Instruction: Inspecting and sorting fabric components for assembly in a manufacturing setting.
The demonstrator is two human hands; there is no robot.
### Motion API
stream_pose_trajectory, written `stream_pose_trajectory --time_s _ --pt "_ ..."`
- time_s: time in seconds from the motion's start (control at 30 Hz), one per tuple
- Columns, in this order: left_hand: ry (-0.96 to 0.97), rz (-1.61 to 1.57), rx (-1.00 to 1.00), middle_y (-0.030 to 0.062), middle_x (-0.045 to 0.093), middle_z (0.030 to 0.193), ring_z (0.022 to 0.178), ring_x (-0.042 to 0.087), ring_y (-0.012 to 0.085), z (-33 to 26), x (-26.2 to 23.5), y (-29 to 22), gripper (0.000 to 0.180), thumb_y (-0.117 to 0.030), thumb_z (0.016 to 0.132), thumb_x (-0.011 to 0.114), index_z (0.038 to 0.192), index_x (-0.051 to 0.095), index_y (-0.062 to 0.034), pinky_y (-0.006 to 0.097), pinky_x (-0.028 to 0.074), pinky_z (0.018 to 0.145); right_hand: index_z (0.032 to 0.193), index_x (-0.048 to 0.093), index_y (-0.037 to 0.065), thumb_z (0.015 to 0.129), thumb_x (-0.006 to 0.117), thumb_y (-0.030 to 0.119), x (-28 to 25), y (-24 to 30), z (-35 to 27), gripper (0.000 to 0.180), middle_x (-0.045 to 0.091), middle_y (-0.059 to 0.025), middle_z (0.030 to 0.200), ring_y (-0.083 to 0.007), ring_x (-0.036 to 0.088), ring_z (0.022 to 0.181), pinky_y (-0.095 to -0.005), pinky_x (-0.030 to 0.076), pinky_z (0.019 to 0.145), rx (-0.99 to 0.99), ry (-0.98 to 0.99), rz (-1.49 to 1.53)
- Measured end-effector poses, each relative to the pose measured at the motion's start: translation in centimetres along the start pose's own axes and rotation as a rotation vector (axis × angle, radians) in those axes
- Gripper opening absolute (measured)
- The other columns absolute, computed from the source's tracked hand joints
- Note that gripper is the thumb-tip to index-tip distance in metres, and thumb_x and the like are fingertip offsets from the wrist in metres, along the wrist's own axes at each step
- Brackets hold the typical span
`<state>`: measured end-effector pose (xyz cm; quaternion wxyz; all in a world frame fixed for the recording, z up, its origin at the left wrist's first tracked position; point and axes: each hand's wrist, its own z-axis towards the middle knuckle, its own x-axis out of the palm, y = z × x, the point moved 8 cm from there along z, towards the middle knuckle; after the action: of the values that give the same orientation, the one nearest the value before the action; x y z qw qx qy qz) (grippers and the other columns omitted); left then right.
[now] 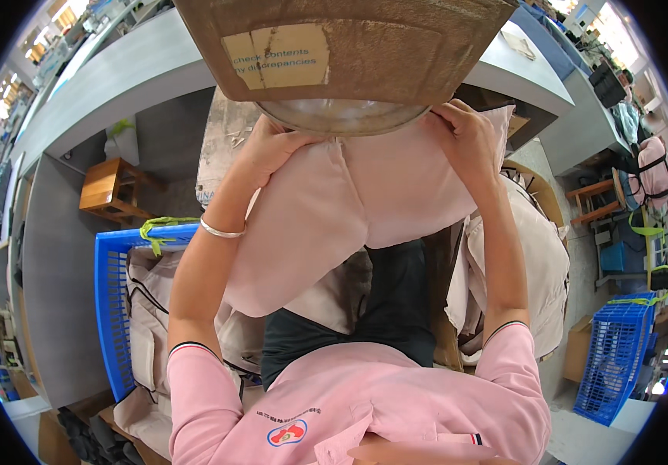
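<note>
Crates frame the scene: at the left a blue plastic crate (109,310) stands beside the person, filled with folded beige garments (148,310), a green strap (159,227) lying over its top rim. Next to it, the left hand (268,151) is raised, its fingers closed on the upper edge of a pale pink garment (334,217), which hangs stretched between both hands in front of the chest. Above the garment sits a round metal rim (341,116) under a brown cardboard box (349,46) bearing a pale label. The right hand (466,136) clamps the garment's other top corner. Further right, more beige garments (531,263) are heaped, and a second blue crate (613,356) stands on the floor; what it holds cannot be seen.
</note>
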<state>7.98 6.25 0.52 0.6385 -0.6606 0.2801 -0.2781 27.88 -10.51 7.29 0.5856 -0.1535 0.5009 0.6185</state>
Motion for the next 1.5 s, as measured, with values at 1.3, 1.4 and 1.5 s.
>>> stream_pose_trajectory --time_s 1.3,1.4,1.5 --pt "-0.133 0.667 0.415 0.0057 0.068 0.107 0.111 0.061 0.0276 -21.1 -0.7 8.0 0.016 -0.015 0.086 0.072 0.101 0.07 -0.013 0.045 0.037 0.108 0.09 0.073 -0.004 0.074 0.073 -0.001 -1.8 5.9 -19.6 0.016 0.072 -0.0122 0.091 -0.0256 0.063 0.098 -0.036 0.047 0.095 0.07 0.387 0.545" --pt "-0.305 0.859 0.501 0.005 0.068 0.111 0.117 0.06 0.0271 -23.7 -4.0 9.1 0.015 -0.014 0.088 0.07 0.103 0.069 -0.0125 0.046 0.031 0.114 0.086 0.072 -0.004 0.08 0.072 0.003 -4.4 5.4 -20.3 0.01 0.069 -0.0078 0.085 -0.0175 0.06 0.087 -0.0337 0.045 0.094 -0.046 0.305 0.534" --pt "-0.199 0.674 0.429 0.0057 0.069 0.108 0.12 0.06 0.0264 -25.0 -3.4 8.9 0.011 -0.014 0.089 0.069 0.1 0.07 -0.0124 0.047 0.029 0.117 0.09 0.071 -0.004 0.088 0.071 0.009 -6.0 2.7 -21.2 0.013 0.068 -0.0039 0.085 -0.0107 0.057 0.084 -0.0298 0.044 0.09 0.185 0.218 0.652"
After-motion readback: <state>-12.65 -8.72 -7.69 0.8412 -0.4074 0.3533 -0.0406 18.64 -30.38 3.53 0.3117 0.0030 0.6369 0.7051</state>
